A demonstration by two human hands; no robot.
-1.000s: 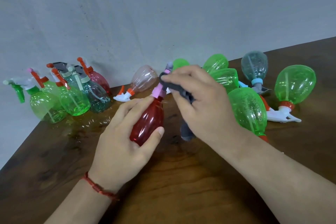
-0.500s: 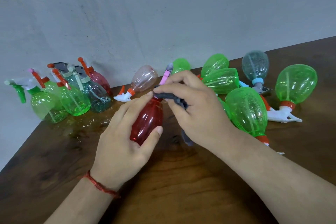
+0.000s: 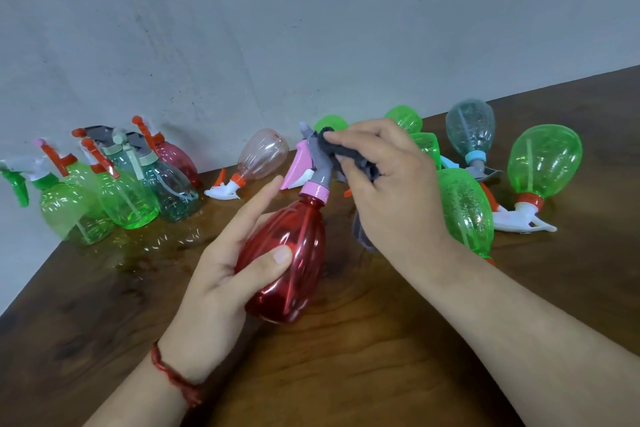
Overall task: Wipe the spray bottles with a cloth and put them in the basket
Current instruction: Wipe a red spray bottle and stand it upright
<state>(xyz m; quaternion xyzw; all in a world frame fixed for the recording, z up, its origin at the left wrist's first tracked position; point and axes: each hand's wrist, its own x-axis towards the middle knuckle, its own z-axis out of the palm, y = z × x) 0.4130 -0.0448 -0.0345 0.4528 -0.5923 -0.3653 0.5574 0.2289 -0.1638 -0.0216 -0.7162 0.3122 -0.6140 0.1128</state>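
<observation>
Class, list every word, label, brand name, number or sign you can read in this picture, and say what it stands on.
None: no readable text shows anywhere.
The red spray bottle, held by the left hand, is plain ribbed plastic with no label.
The grey cloth in the right hand has no print.
The upright bottles, the lying bottles, the wall and the table show no writing.

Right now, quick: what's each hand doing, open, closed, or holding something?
Left hand: grips the red spray bottle by its body, thumb across the front.
Right hand: pinches the grey cloth, pressing it against the bottle's spray head.
</observation>
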